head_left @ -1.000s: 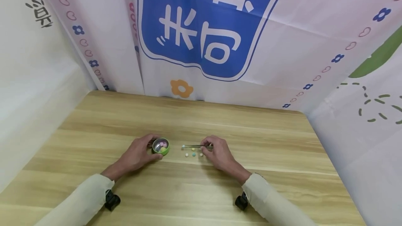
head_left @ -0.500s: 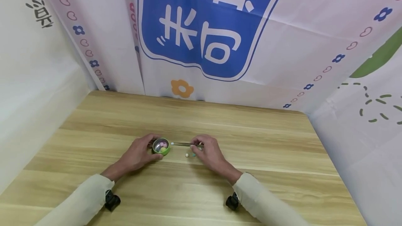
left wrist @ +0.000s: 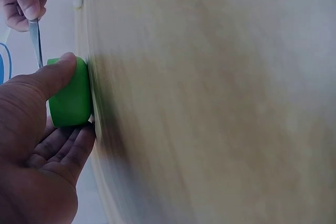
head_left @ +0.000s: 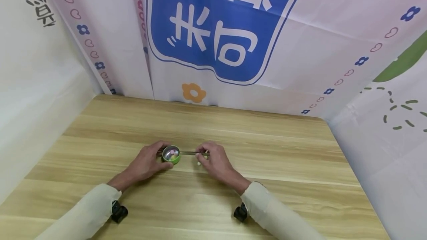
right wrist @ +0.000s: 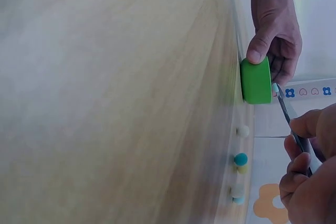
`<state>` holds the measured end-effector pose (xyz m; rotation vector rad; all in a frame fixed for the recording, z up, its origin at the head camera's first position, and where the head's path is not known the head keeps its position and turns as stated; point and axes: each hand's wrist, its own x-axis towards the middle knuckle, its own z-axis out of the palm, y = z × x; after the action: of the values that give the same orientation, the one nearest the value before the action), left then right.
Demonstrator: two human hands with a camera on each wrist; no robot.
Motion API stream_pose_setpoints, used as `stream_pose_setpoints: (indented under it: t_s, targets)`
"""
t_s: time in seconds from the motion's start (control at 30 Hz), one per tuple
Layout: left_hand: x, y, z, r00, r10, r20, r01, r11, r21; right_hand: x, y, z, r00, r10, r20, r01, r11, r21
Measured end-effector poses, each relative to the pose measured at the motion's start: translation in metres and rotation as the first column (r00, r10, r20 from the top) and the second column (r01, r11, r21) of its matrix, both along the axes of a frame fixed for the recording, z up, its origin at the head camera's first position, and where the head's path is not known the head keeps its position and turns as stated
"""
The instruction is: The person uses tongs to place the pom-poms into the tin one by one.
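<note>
A small round green tin [head_left: 175,160] with a shiny metal inside stands on the table, holding pink and yellow beads. My left hand [head_left: 145,163] grips it from the left, thumb on the near side, fingers at the far side. In my right hand [head_left: 215,160] a pair of tweezers [head_left: 188,153] is pinched, pointing left to the tin's mouth. Between the tweezer tips a pale blue bead [right wrist: 275,87] shows at the rim in the right wrist view. Loose on the table lie several beads, among them a white bead [right wrist: 242,131] and a teal bead [right wrist: 241,159]; my right hand partly hides them from above.
The wood-grain table [head_left: 213,199] is enclosed by printed cloth walls [head_left: 287,84] at the back and sides. Black wrist cameras sit under both cuffs, the left camera [head_left: 119,212] and the right camera [head_left: 240,213].
My right hand has moved left, carrying the tweezers and the pale blue bead from the loose beads to the tin's mouth. The left hand keeps its hold on the tin.
</note>
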<state>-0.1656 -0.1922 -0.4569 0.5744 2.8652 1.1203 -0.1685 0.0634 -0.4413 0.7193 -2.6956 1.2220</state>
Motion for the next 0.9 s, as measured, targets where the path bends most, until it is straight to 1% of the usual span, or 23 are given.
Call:
stream_pose_setpoints:
  t_s: [0.23, 0.33, 0.57, 0.9]
  targets:
    - [-0.0002, -0.0007, -0.0005, 1.0, -0.003, -0.016, 0.003, 1.0, -0.001, -0.0009, -0.0008, -0.0031, 1.0, 0.011, -0.004, -0.011, 1.0, 0.011]
    - [-0.0009, -0.0003, -0.0008, 1.0, 0.0, -0.011, 0.0, 1.0, -0.002, -0.001, -0.0012, -0.0032, 1.0, 0.009, -0.005, -0.009, 1.0, 0.017]
    - [-0.0014, -0.0017, -0.0022, 1.0, -0.008, -0.026, 0.008, 1.0, 0.008, -0.0007, -0.0022, -0.0027, 1.0, 0.0, 0.002, 0.0, 1.0, 0.021]
    - [-0.0012, 0.0, -0.0011, 1.0, -0.008, -0.001, 0.008, 1.0, 0.008, 0.0, -0.0013, -0.0043, 1.0, -0.001, -0.019, 0.002, 1.0, 0.025]
